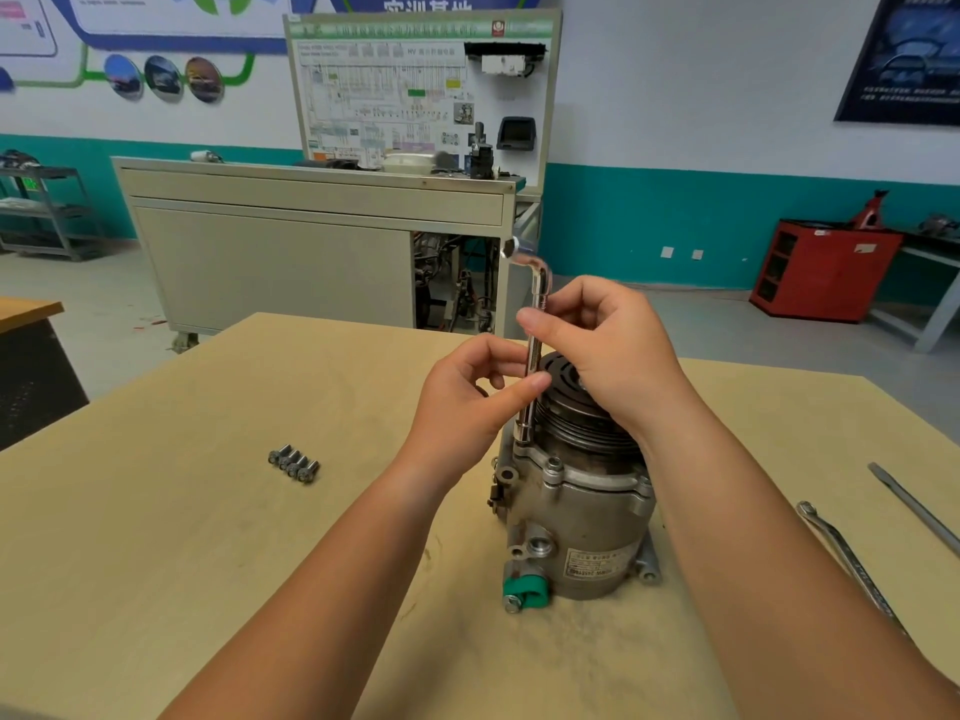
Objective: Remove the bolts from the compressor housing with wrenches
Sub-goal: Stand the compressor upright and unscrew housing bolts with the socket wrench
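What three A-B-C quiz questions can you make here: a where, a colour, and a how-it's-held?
1. Where are the loose bolts? A on the table, left of the compressor; B on the floor; C inside the compressor.
2. What colour is the clip at the compressor's base? A red; B green; C yellow.
3. How is the L-shaped socket wrench? A lying flat; B upright, held by both hands; C hanging up.
Answers: A, they lie on the wood; B, it looks green; B, left hand and right hand pinch its shaft.
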Tool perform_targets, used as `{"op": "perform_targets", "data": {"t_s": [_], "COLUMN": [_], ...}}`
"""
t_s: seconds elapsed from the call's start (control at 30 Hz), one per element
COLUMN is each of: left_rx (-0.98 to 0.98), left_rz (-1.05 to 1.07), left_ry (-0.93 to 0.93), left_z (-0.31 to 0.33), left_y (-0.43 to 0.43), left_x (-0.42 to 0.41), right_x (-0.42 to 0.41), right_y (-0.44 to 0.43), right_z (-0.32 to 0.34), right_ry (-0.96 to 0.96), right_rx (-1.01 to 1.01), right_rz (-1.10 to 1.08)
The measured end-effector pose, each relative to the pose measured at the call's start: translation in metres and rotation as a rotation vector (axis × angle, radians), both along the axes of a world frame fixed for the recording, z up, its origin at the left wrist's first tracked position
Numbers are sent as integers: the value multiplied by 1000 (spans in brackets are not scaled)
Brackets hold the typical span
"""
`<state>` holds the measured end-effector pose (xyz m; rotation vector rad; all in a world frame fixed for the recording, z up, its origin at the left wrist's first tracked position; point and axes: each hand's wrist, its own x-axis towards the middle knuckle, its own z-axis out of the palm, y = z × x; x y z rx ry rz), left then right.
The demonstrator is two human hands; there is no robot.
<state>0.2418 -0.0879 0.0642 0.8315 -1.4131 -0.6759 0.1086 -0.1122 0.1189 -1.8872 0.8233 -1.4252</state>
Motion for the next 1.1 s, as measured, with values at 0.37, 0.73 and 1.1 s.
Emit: {"op": "perform_targets", "data": {"t_s": [0.37,0.73,1.1], "left_rx": [-9,31,61], "left_rz": [-39,30,-61], "left_ry": [51,94,82], "left_z": [-3,-4,2], "left_y": [7,6,10], "left_x": [-4,-8,-8], "right_x": [-1,1,-2], "right_y": [-3,-2,-2], "right_z": [-1,-1,1], "right_ry": [-22,-5,16], "right_rx": [63,27,19], "right_rz": [34,-33,11]}}
